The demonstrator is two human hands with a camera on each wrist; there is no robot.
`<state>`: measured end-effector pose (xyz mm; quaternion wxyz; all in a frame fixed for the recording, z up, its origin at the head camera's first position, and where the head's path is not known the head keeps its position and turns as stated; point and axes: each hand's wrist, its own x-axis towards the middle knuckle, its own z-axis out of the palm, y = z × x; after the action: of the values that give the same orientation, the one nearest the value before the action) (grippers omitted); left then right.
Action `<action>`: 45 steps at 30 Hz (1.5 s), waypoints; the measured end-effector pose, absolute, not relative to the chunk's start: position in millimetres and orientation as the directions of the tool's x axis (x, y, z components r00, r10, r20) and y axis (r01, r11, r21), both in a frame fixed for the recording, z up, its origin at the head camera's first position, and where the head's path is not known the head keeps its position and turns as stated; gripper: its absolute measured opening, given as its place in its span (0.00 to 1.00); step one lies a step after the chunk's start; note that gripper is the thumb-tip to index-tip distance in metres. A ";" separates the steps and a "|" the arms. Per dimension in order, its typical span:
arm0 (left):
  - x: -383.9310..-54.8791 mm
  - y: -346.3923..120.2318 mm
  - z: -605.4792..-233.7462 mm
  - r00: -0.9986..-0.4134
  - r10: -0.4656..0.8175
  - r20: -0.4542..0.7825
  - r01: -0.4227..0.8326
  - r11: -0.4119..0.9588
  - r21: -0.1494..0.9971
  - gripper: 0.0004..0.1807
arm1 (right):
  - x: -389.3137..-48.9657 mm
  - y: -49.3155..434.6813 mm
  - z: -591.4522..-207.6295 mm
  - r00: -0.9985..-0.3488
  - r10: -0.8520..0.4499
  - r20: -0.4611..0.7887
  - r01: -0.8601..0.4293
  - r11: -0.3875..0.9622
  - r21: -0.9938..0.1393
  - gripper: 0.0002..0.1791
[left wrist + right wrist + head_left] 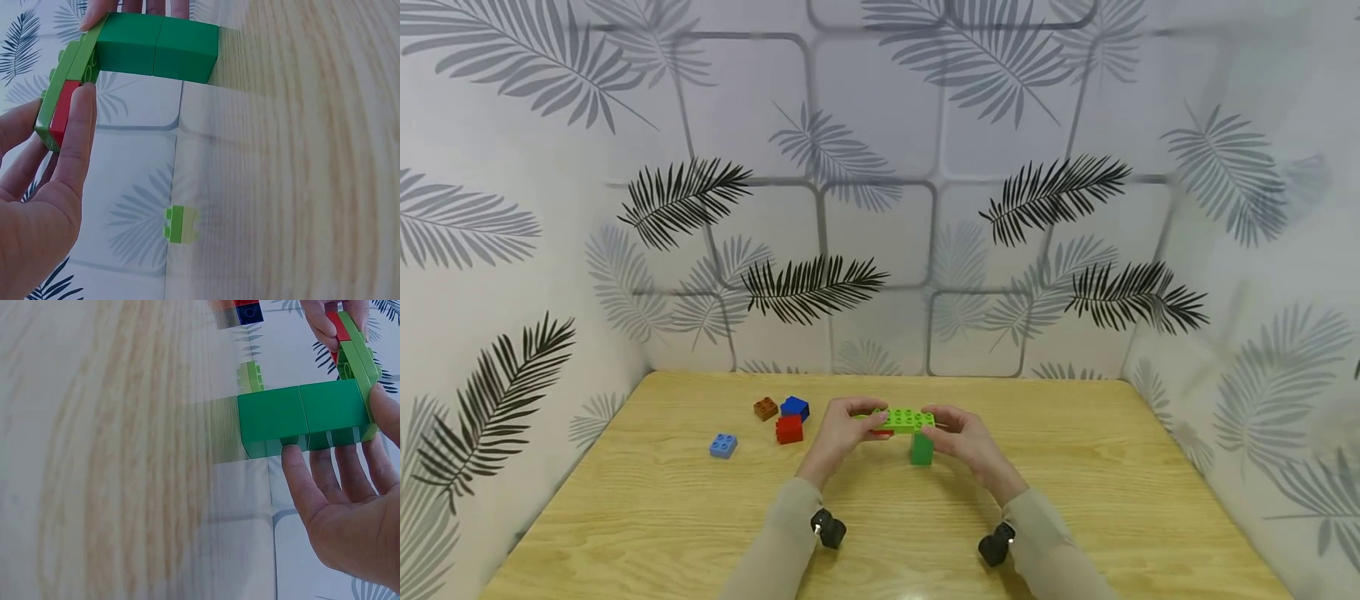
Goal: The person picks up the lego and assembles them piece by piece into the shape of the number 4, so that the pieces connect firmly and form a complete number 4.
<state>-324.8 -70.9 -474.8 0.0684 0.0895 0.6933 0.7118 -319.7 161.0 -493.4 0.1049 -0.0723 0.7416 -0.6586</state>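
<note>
A toy-brick structure stands on the table: two dark green bricks (154, 47) are stacked as a post, and a long light green brick (904, 419) lies across the top and juts out to the left. Beneath the jutting end sits a red brick (65, 106). My left hand (844, 435) pinches that end, with the thumb along the red brick and fingers on the far side. At the post end, my right hand (967, 440) holds the light green brick. In the right wrist view its fingers also touch the side of the dark green bricks.
To the left lie a brown brick (765, 407), a dark blue brick (795, 407), another red brick (789, 429) and a light blue brick (723, 446). A small light green brick (177, 224) rests on the table behind my hands. A patterned wall stands along the table's back edge.
</note>
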 end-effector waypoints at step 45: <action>-373.2 -102.8 -498.0 -0.981 0.187 -0.043 0.031 0.376 0.926 0.23 | -314.3 161.5 -490.6 -0.969 -0.242 -0.045 0.017 0.117 -0.993 0.28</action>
<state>-373.2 -102.8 -498.0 0.0704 0.0661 0.8265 0.5546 -314.3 161.5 -490.6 0.0982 -0.0758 0.7407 -0.6603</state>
